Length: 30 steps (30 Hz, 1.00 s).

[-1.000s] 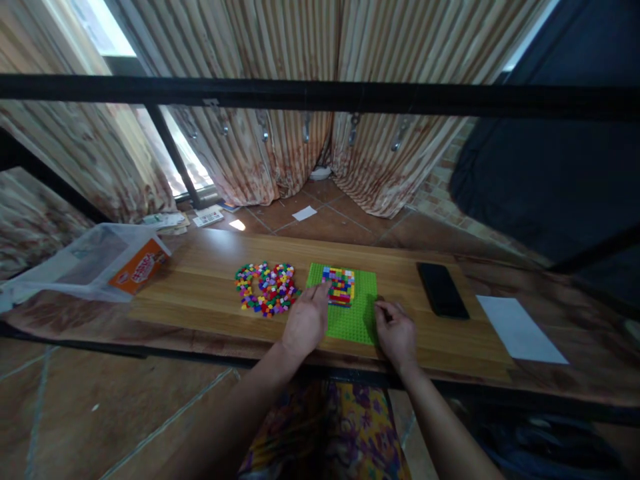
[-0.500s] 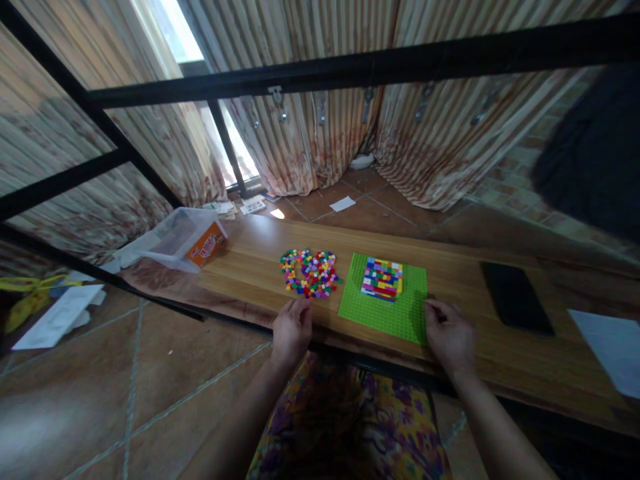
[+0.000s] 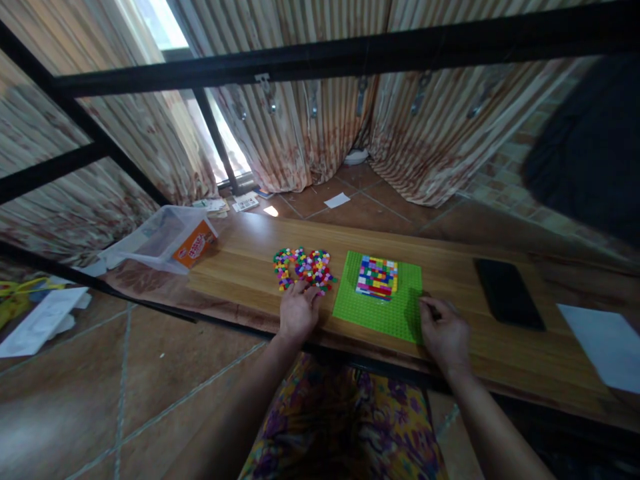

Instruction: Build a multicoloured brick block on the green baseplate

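My left hand [image 3: 299, 312] reaches onto the near edge of a loose pile of small coloured building bricks [image 3: 320, 261], its fingers stretched forward and the thumb a little apart. No brick can be made out in it. To the right of the pile lies a green studded baseplate [image 3: 375, 318], bearing a low rectangular block of multicoloured bricks [image 3: 379, 276]. My right hand [image 3: 445, 333] rests by the baseplate's right edge with curled fingers, thumb and forefinger together; whatever they may hold is hidden.
A clear plastic box [image 3: 155, 237] with an orange label stands at the wooden table's [image 3: 240, 293] left end. A dark phone-like slab [image 3: 509, 293] and a white sheet [image 3: 603, 347] lie to the right. A black metal bar [image 3: 310, 63] crosses beyond the table.
My left hand has moved forward from the table's front edge to the brick pile, and its fingers have stretched out. My right hand stays curled beside the baseplate. The view has shifted slightly.
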Motion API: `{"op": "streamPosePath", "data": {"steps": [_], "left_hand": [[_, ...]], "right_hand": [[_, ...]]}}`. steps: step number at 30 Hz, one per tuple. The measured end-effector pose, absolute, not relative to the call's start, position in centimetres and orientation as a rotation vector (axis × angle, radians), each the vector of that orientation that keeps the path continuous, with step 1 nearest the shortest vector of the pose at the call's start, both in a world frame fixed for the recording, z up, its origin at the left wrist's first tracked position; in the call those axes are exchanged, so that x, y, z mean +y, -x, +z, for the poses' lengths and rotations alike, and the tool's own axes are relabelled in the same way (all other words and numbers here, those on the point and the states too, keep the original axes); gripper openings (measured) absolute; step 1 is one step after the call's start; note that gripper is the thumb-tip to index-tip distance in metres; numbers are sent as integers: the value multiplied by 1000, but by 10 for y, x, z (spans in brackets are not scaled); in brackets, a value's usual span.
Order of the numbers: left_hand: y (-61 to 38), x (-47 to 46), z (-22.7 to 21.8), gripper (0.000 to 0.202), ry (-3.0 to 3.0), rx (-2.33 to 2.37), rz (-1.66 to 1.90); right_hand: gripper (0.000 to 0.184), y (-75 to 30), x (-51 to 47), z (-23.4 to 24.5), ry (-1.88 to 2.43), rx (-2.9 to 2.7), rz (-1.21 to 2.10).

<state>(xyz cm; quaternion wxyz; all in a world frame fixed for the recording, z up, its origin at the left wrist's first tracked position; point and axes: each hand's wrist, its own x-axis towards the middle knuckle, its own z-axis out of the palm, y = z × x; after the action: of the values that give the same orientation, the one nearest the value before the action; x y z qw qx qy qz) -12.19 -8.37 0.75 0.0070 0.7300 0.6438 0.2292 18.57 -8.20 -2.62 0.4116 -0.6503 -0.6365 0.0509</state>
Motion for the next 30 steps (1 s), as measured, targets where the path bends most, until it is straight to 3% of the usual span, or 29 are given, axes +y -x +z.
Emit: {"op": "streamPosePath", "data": {"steps": [23,30], "left_hand": [[105,-73,25,17,-2366,2128,422],[84,-76,38,16,-2361,1892,803]], "right_hand": [[30,-179,-82,-20,1624,-1552,202],[29,-176,-81,-16,1642,-1542,192]]}}
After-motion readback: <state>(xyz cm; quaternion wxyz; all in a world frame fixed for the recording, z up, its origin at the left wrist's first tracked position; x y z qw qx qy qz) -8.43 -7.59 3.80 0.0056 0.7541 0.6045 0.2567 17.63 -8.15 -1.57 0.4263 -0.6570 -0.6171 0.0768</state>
